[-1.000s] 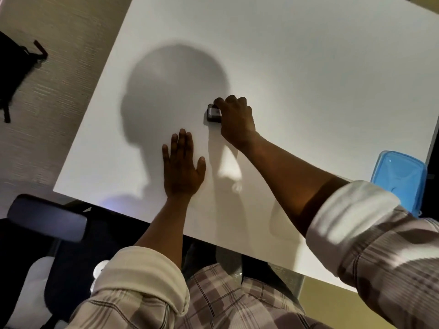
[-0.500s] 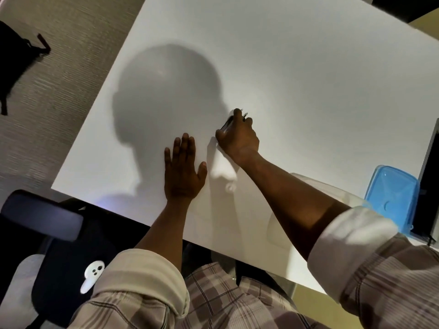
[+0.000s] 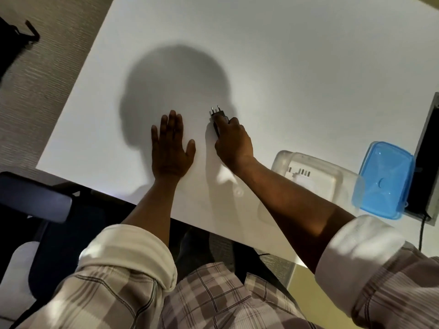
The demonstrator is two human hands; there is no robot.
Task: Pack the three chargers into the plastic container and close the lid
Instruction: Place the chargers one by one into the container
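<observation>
My right hand (image 3: 234, 142) grips a black charger (image 3: 217, 116) just above the white table (image 3: 285, 67), with its two prongs pointing away from me. My left hand (image 3: 169, 148) lies flat on the table, fingers spread, a little left of the right hand. The clear plastic container (image 3: 316, 176) stands open to the right, partly behind my right forearm, with a white charger (image 3: 300, 175) showing inside it. Its blue lid (image 3: 384, 180) lies on the table beside the container's right end.
A dark flat device (image 3: 425, 162) with a cable lies at the table's right edge, next to the lid. A black chair (image 3: 35, 198) stands at the near left. A dark bag (image 3: 14, 41) lies on the floor at the far left.
My right hand has picked the black charger up off the table and drawn it toward me. The view has shifted, bringing the container into sight. My left hand has stayed flat.
</observation>
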